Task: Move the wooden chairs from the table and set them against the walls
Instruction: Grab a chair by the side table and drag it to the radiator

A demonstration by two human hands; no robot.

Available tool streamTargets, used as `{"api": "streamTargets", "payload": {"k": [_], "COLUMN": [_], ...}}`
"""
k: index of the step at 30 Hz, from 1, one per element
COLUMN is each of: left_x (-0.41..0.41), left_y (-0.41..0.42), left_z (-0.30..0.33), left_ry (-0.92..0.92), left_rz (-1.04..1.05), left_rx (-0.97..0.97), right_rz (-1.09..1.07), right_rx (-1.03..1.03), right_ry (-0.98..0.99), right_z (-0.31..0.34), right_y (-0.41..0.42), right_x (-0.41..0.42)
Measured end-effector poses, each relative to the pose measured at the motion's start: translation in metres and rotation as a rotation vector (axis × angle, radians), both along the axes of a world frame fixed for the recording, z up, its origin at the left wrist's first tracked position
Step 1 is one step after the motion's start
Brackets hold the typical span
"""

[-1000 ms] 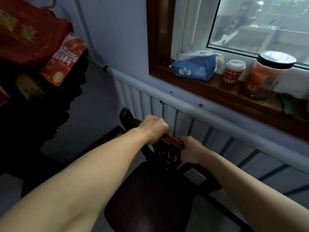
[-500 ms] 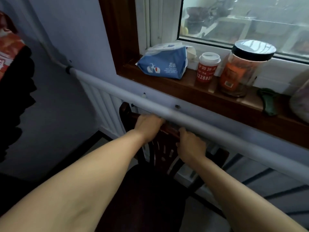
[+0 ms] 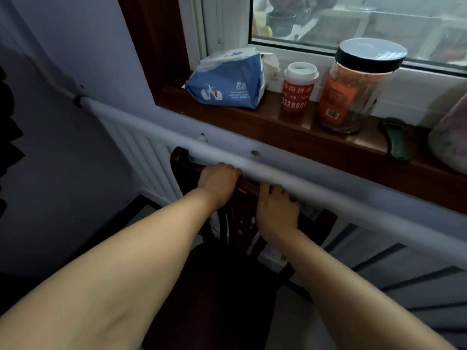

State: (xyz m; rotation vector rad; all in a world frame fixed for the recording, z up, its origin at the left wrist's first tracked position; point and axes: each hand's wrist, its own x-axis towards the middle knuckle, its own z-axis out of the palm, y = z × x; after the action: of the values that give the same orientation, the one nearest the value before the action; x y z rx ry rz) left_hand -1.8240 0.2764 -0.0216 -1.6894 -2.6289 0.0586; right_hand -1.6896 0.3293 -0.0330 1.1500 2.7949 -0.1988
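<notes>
Gripping the top rail of the wooden chair, the left hand is closed around it, and the right hand holds the same rail just beside. The chair back stands under the white pipe, close against the radiator below the window sill. On the sill stand a blue tissue pack, a red cup and a glass jar.

Both bare forearms are extending forward and converging. The left hand is lying knuckles-up with fingers curled closed over a rail. The right hand is resting just beside it, fingers bent over the same rail.
</notes>
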Motion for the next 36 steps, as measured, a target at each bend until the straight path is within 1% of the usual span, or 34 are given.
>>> {"api": "streamTargets", "payload": {"k": [7,11,15,17,20,25,28,31,34,36], "left_x": [-0.005,-0.003,-0.001,0.001,0.006,0.014,0.015,0.013,0.014,0.018], "left_y": [-0.009,-0.013,-0.019,-0.025,-0.033,-0.06,-0.092,-0.136,-0.186,-0.221], "left_z": [-0.003,-0.011,-0.016,-0.015,-0.013,-0.002,0.005,0.013,0.022,0.026], "left_ry": [0.02,-0.016,-0.028,-0.071,-0.15,-0.187,-0.225,-0.266,-0.311,-0.335], "left_rz": [0.008,0.003,-0.015,-0.001,0.006,0.063,0.137,0.215,0.331,0.407], "left_rx": [-0.011,-0.032,0.018,0.016,-0.008,-0.111,-0.18,-0.198,-0.16,-0.113], "right_rz": [0.064,0.059,0.068,0.058,0.05,0.083,0.188,0.324,0.435,0.526], "right_rx": [-0.022,-0.044,-0.036,-0.042,-0.054,-0.039,-0.042,-0.056,-0.084,-0.08], "right_ry": [0.015,-0.014,-0.021,-0.016,-0.034,-0.08,-0.089,-0.089,-0.099,-0.072], "right_z": [-0.004,-0.009,-0.011,-0.01,-0.01,-0.003,0.002,0.01,0.019,0.025], "right_y": [-0.004,-0.006,-0.007,-0.01,-0.012,-0.029,-0.046,-0.071,-0.106,-0.134], "right_x": [-0.004,-0.003,-0.001,-0.001,0.003,0.007,0.005,-0.003,-0.014,-0.023]}}
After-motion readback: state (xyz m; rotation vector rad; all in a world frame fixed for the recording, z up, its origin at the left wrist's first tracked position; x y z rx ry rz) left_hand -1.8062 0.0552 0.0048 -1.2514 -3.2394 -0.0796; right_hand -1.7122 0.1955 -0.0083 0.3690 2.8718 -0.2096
